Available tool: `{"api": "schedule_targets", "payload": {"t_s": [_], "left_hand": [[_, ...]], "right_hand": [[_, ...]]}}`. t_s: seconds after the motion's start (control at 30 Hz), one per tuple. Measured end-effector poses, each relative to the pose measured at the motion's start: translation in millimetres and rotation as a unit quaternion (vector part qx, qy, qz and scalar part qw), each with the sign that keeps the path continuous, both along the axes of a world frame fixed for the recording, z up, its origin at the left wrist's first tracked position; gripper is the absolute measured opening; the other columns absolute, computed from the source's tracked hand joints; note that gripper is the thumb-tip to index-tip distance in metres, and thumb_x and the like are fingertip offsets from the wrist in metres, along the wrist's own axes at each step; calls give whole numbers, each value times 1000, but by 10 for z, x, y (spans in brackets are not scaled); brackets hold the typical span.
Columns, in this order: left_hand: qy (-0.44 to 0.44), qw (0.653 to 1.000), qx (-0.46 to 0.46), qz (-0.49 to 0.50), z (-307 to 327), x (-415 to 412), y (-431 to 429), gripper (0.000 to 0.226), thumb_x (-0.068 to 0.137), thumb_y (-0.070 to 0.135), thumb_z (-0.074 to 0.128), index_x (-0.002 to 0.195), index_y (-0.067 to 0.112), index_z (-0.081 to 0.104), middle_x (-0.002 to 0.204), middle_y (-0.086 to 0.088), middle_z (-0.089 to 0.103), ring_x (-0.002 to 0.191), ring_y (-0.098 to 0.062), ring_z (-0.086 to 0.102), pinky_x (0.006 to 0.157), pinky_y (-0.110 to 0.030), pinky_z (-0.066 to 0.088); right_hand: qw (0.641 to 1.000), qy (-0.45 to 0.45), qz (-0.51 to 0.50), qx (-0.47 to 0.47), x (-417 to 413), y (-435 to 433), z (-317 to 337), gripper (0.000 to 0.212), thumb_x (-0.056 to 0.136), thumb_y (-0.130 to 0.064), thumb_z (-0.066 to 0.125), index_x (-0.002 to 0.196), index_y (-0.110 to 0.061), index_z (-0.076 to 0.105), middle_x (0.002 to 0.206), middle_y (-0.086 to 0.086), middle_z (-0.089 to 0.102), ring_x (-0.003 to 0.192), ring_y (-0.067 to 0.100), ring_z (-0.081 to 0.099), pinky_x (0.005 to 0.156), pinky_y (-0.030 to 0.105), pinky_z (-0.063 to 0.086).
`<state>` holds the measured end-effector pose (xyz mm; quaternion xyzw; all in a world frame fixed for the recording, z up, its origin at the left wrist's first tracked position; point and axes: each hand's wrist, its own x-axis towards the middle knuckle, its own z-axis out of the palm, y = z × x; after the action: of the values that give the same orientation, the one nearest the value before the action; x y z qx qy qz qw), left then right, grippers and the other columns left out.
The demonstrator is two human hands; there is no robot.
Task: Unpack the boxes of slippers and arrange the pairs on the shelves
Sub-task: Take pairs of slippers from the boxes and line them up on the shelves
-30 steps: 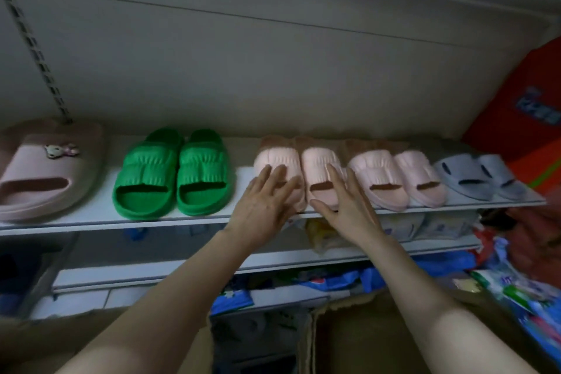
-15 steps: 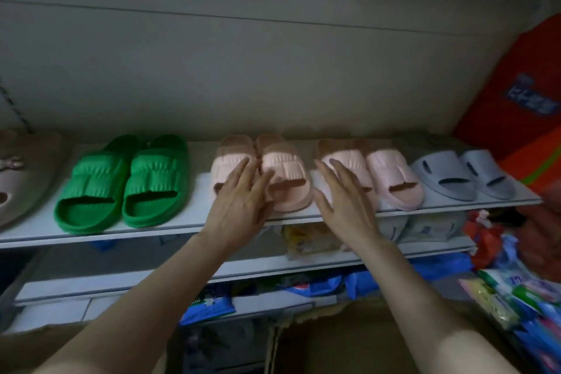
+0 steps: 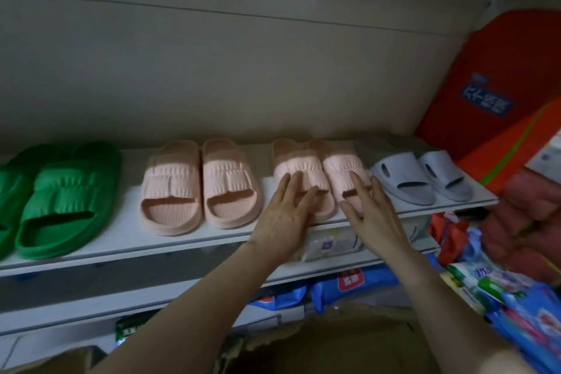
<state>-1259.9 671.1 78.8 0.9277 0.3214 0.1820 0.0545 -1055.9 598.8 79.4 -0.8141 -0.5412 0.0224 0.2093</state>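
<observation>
Four pairs stand in a row on the white shelf (image 3: pixel 130 240): a green pair (image 3: pixel 60 197) at the far left, a first pink pair (image 3: pixel 200 188), a second pink pair (image 3: pixel 306 167) and a grey pair (image 3: pixel 422 176) at the right end. Both hands are on the second pink pair. The left hand (image 3: pixel 285 215) lies flat over the toe end of its left slipper and the right hand (image 3: pixel 373 215) lies over the toe end of its right slipper. The fingers (image 3: pixel 291 188) are straight and slightly spread, so they press on the slippers and grip nothing.

This flat touch looks like a squaring-up move, suited to sliding the two slippers together and lining them up with their neighbours without lifting them. The two slippers touch side to side, and a gap of bare shelf separates them from the first pink pair.

Every slipper lies sole down, with its long axis running from the front of the shelf to the back. The open toes face the front edge and the heels face the back wall (image 3: pixel 243 70). The second pink pair seems to veer a little to the right at the toes (the wide lens may add to that).

Below the shelf, a cardboard box (image 3: pixel 334 343) sits open, and I cannot tell what is inside it. Packets (image 3: pixel 349 282) fill the lower shelves.
</observation>
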Motion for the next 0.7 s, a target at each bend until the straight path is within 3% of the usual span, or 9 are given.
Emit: {"api": "schedule_targets", "payload": {"t_s": [0.13, 0.37, 0.47, 0.6, 0.7], "left_hand": [[10, 1000, -7, -9, -7, 14, 104, 74, 95, 18, 51, 154, 29, 8, 161, -14, -7, 148, -33, -7, 118, -47, 24], [42, 999, -17, -16, 205, -67, 72, 76, 90, 11, 53, 154, 27, 15, 161, -15, 1, 148, -35, 0, 117, -45, 19], [32, 999, 7, -19, 251, -226, 27, 69, 92, 13, 55, 153, 16, 22, 159, -16, 16, 148, -35, 10, 117, -46, 22], [5, 997, 64, -50, 273, -617, -157, 47, 94, 25, 49, 137, 4, 50, 139, -20, 51, 130, -40, 45, 102, -46, 43], [0, 996, 70, -51, 232, -990, -363, 42, 93, 20, 57, 132, 6, 56, 132, -17, 57, 124, -37, 51, 101, -44, 44]], "right_hand": [[1000, -22, 2, -19, -38, 98, 71, 65, 98, -49, 42, 155, -35, 13, 163, 12, 9, 145, 35, 21, 115, 43, 24], [993, -78, 46, -79, -30, 11, 266, 63, 102, -43, 36, 157, -27, 8, 162, 16, 10, 145, 37, 20, 117, 45, 23], [989, -116, 62, -63, -119, -117, 323, 57, 103, -37, 36, 156, -22, 18, 161, 16, 17, 146, 35, 22, 118, 44, 23], [981, -161, 106, -21, -353, -375, 344, 53, 101, -33, 44, 150, -12, 35, 154, 18, 33, 140, 35, 33, 114, 44, 30], [977, -175, 123, -9, -653, -601, 325, 51, 101, -32, 45, 147, -10, 40, 150, 17, 40, 137, 34, 38, 111, 44, 33]]}}
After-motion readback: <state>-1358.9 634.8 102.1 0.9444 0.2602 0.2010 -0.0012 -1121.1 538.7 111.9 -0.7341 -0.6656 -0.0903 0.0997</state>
